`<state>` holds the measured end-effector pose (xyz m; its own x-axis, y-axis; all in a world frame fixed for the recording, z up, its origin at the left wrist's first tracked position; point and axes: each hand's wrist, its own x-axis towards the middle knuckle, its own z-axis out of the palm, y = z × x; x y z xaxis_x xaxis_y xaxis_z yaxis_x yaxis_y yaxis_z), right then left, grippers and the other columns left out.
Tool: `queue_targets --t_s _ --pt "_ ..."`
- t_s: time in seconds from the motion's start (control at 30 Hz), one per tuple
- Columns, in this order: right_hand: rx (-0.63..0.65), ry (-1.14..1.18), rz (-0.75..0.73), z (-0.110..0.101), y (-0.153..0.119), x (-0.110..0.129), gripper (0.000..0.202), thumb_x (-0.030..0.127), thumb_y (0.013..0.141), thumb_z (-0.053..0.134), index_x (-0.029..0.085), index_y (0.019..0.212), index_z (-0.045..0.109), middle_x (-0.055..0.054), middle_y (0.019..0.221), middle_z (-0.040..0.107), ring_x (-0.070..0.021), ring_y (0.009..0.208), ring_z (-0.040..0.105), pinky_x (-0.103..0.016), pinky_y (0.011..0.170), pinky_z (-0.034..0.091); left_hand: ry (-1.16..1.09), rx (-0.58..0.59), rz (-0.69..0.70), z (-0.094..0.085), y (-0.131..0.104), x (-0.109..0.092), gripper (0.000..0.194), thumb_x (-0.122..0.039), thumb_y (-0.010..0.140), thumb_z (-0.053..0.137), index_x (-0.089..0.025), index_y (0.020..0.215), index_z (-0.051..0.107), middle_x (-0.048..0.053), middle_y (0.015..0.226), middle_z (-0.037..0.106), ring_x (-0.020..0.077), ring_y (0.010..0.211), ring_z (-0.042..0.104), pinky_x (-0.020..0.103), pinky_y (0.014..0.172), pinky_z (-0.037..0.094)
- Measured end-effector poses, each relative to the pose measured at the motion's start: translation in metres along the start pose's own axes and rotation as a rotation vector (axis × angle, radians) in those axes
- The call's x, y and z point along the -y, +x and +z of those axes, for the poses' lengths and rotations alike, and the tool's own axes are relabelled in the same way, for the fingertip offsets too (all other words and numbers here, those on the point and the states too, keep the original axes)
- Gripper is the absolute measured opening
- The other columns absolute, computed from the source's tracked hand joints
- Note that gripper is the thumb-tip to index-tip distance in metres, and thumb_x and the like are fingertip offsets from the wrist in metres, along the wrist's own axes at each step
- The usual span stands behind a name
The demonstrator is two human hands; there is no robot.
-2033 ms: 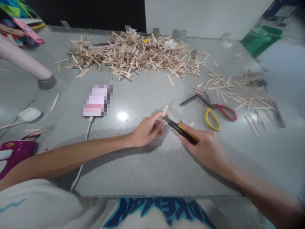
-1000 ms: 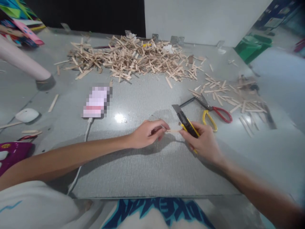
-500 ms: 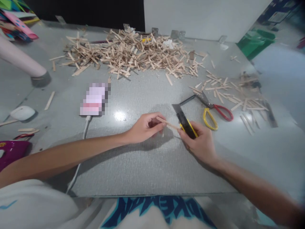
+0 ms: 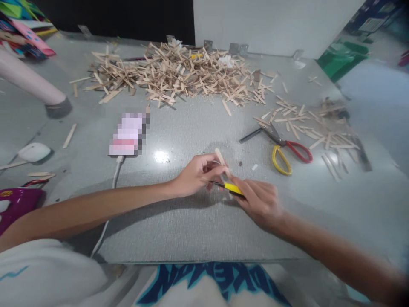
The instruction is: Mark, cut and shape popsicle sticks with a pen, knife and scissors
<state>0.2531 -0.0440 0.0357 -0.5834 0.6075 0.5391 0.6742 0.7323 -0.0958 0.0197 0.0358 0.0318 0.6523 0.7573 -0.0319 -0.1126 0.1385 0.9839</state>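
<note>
Between the thumb and fingers of my left hand (image 4: 200,174) is a thin wooden craft stick (image 4: 220,156), its rounded end pointing up and away from me. My right hand (image 4: 260,200) is closed round a yellow and black utility knife (image 4: 234,189). The blade points left, low beside my left fingertips, and my fingers partly cover it. My right fingertips meet the stick's lower end; whether the blade touches the wood I cannot tell. Both hands are just above the grey tabletop (image 4: 179,230).
A large heap of craft sticks (image 4: 191,76) lies at the back, with more loose sticks (image 4: 300,123) at right. Scissors (image 4: 281,147) with red and yellow handles lie right of my hands. A phone (image 4: 128,134) with a white cable, a mouse (image 4: 34,152) and a purple device (image 4: 19,207) are left.
The knife has swung from pointing away to pointing left, down by my left hand. The stick has turned more upright, and my hands have come closer together. Small bits now show on the table.
</note>
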Motion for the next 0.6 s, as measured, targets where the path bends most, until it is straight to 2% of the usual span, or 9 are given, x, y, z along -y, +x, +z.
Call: queue_targets --t_s 0.07,0.13,0.23,0.4,0.6 --pt "-0.009 0.001 0.096 -0.001 0.001 0.001 0.027 0.031 0.115 0.063 0.010 0.130 0.069 -0.006 0.084 0.080 -0.0171 0.063 0.074 -0.030 0.060 0.052 -0.029 0.005 0.014 -0.001 0.001 0.000 0.039 -0.054 0.107 0.071 -0.017 0.112 0.063 0.009 0.100 0.080 0.0171 0.069 0.079 0.021 0.047 0.058" --pt "-0.028 0.030 0.251 -0.004 0.003 0.001 0.030 0.035 0.111 0.068 0.013 0.131 0.070 -0.008 0.096 0.084 -0.0187 0.071 0.078 -0.029 0.063 0.056 -0.023 -0.011 0.026 -0.004 0.002 0.000 0.037 -0.054 0.109 0.066 -0.019 0.112 0.057 0.007 0.099 0.078 0.0159 0.063 0.078 0.022 0.046 0.058" --pt "-0.011 0.107 0.433 -0.012 0.006 -0.002 0.033 0.031 0.109 0.066 0.015 0.137 0.069 -0.009 0.109 0.085 -0.0200 0.079 0.081 -0.029 0.071 0.062 0.044 -0.052 0.048 -0.009 0.003 0.002 0.032 -0.049 0.109 0.068 -0.020 0.113 0.054 0.001 0.088 0.073 0.0105 0.053 0.069 0.019 0.044 0.054" --pt "0.022 0.131 0.423 -0.016 0.004 -0.010 0.041 0.025 0.108 0.065 0.017 0.149 0.069 -0.007 0.097 0.086 -0.0199 0.074 0.080 -0.031 0.070 0.064 0.192 -0.092 0.081 -0.015 0.003 0.006 0.028 -0.044 0.113 0.064 -0.020 0.125 0.056 -0.003 0.079 0.068 0.0059 0.046 0.057 0.015 0.042 0.043" --pt "0.068 0.141 0.399 -0.016 0.001 -0.011 0.044 0.026 0.111 0.063 0.020 0.154 0.069 -0.009 0.101 0.087 -0.0206 0.078 0.081 -0.032 0.072 0.066 0.295 -0.084 0.119 -0.013 0.001 0.005 0.026 -0.039 0.114 0.061 -0.021 0.131 0.056 -0.005 0.077 0.067 0.0061 0.048 0.058 0.015 0.046 0.045"
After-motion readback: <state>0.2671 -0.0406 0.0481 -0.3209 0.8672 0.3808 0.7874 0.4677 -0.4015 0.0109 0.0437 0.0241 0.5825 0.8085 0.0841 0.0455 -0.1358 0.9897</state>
